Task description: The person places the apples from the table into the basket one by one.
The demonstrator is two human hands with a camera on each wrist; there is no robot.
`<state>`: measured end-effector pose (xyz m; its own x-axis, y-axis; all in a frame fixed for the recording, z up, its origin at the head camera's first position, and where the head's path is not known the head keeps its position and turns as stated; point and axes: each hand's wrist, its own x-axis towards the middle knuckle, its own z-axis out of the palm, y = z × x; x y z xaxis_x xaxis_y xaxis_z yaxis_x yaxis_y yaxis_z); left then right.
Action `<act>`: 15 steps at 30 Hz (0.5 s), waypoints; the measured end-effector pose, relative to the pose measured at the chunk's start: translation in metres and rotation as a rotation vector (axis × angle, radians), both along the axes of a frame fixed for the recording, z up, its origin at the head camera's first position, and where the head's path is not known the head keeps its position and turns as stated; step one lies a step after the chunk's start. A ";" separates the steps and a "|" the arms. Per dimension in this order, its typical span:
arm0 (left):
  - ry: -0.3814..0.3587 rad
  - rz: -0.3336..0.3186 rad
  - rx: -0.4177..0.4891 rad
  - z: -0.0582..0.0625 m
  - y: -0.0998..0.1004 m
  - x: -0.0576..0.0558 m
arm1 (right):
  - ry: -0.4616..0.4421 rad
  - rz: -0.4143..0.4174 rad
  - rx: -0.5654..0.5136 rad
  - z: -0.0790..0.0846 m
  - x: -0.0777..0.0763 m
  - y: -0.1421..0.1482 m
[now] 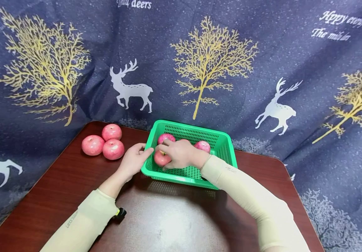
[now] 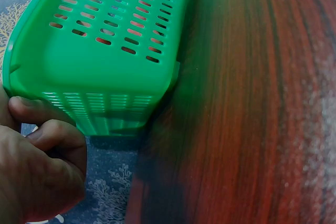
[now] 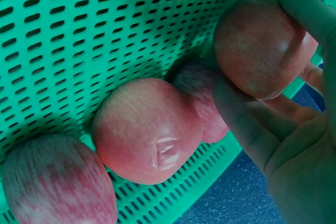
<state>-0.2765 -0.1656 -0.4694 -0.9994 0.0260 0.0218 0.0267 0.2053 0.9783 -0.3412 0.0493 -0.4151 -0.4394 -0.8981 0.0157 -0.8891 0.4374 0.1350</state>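
Observation:
My right hand [image 1: 181,154] reaches into a green plastic basket [image 1: 187,181] and grips a red apple [image 1: 162,159] near its left end. In the right wrist view, thumb and fingers curl round that apple [image 3: 262,48]. Three more apples lie in the basket: one [image 1: 166,138] just behind the held one, one [image 3: 149,129] in the middle, mostly hidden by my hand in the head view, and one [image 1: 202,146] to the right. My left hand [image 1: 133,161] pinches the basket's left rim, with fingers [image 2: 58,132] curled below the rim in the left wrist view.
Three apples [image 1: 111,149] sit in a cluster on the dark red wooden table [image 1: 58,189], left of the basket. Behind the table hangs a dark blue cloth [image 1: 162,42] printed with deer and golden trees. The basket stands near the table's back edge.

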 end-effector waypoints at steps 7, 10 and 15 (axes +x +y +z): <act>-0.009 0.003 -0.002 0.001 0.000 0.000 | -0.014 -0.013 0.043 -0.001 -0.001 -0.002; -0.016 0.002 0.001 0.001 0.000 0.000 | -0.015 -0.009 0.047 -0.003 -0.003 -0.002; -0.018 0.005 0.008 0.003 0.001 0.002 | -0.011 0.002 0.039 -0.004 -0.003 -0.003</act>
